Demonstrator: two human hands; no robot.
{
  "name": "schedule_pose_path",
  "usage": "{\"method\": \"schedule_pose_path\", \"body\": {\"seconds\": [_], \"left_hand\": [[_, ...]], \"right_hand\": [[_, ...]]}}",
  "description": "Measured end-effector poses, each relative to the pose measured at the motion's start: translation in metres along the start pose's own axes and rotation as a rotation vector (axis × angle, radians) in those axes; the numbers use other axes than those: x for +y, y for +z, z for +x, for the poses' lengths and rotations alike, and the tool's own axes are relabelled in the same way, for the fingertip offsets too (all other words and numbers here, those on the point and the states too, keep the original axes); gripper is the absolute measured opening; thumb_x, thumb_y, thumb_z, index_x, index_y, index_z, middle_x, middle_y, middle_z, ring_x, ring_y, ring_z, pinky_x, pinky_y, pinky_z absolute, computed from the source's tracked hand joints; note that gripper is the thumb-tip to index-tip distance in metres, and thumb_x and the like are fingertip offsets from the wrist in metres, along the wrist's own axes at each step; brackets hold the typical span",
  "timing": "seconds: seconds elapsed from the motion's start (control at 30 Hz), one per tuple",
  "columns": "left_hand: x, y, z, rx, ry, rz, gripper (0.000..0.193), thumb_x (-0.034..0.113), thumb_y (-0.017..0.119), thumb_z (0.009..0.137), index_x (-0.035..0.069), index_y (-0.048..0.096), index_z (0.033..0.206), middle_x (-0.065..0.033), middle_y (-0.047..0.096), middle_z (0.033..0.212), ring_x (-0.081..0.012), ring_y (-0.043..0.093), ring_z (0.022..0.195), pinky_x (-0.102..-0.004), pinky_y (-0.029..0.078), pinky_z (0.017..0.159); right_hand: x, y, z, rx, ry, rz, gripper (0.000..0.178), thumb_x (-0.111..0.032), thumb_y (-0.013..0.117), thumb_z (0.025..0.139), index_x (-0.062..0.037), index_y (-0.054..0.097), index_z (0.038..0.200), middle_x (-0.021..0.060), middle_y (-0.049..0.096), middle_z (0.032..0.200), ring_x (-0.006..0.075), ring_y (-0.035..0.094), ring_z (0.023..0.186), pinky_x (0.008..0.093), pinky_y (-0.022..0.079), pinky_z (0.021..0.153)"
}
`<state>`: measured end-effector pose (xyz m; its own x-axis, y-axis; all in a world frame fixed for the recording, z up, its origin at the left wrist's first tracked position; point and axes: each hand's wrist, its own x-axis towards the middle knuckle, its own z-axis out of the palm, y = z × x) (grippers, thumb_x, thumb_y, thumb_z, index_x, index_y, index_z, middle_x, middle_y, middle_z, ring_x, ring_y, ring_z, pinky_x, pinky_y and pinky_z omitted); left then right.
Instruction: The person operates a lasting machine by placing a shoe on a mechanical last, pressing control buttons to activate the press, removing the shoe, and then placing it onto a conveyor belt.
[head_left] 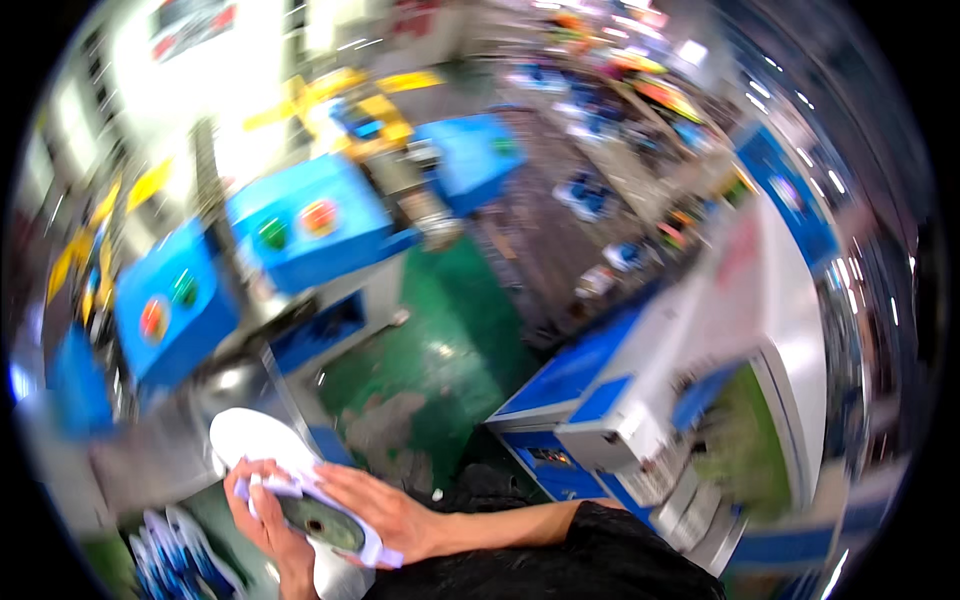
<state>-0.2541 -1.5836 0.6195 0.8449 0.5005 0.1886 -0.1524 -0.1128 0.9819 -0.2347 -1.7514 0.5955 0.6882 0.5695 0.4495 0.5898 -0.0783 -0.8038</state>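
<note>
At the lower left I hold a white and lavender shoe [260, 440] with both hands. Its rounded white toe points away to the upper left. Lavender edging surrounds a grey-green insert [325, 520] with a small dark hole, probably a shoe last. The fingers of my left hand [268, 520] wrap around the left side, with the thumb along the lavender edge. From the right, my right hand [385, 508] grips the other side, fingers across the lavender part. Its fingertips are partly blurred.
Blue machine housings [310, 220] with red and green buttons stand ahead and left, beside a metal surface [150, 460]. Several blue-and-white shoe-like pieces [185, 560] lie lower left. A white and blue machine [700, 330] stands right. Beyond the green floor [430, 340], a cluttered bench [600, 150] is blurred.
</note>
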Motion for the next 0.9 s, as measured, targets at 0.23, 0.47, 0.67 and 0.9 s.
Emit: {"method": "schedule_pose_path", "body": {"seconds": [0.23,0.47,0.67,0.9], "left_hand": [[0.134,0.190,-0.045,-1.035,0.922,-0.029,0.040,0.037,0.067,0.088,0.004,0.061,0.108,-0.0143,0.065,0.101,-0.0303,0.062,0.102,-0.0513,0.033,0.106],[0.201,0.336,-0.203,-1.647,1.183,-0.702,0.062,0.033,0.061,0.093,0.013,0.040,0.148,-0.0271,0.034,0.150,-0.0382,0.031,0.142,-0.0568,0.016,0.117],[0.031,0.306,-0.197,-1.723,0.666,-0.063,0.041,0.025,0.054,0.100,0.006,0.051,0.137,-0.0121,0.060,0.128,-0.0245,0.052,0.127,-0.0517,0.026,0.115],[-0.017,0.202,-0.168,-1.344,0.401,0.364,0.046,0.025,0.054,0.098,0.003,0.048,0.138,-0.0157,0.060,0.124,-0.0299,0.056,0.119,-0.0467,0.032,0.111]], "right_hand": [[0.002,-0.131,-0.153,0.652,0.680,0.504,0.059,-0.026,0.063,0.092,-0.0012,0.046,0.142,0.0171,0.045,0.146,0.0279,0.040,0.137,0.0412,0.030,0.116],[-0.199,-0.401,-0.362,1.464,-0.430,0.486,0.048,-0.026,0.048,0.099,0.0061,0.054,0.133,0.0205,0.059,0.132,0.0257,0.057,0.120,0.0400,0.044,0.104],[-0.252,-0.581,-0.595,1.802,0.410,-0.804,0.041,-0.018,0.054,0.095,0.0030,0.058,0.130,0.0212,0.064,0.121,0.0288,0.063,0.109,0.0385,0.049,0.096],[-0.092,-0.454,-0.354,1.226,0.393,-1.411,0.027,-0.012,0.060,0.092,-0.0029,0.065,0.117,0.0177,0.068,0.111,0.0306,0.066,0.100,0.0382,0.051,0.091]]}}
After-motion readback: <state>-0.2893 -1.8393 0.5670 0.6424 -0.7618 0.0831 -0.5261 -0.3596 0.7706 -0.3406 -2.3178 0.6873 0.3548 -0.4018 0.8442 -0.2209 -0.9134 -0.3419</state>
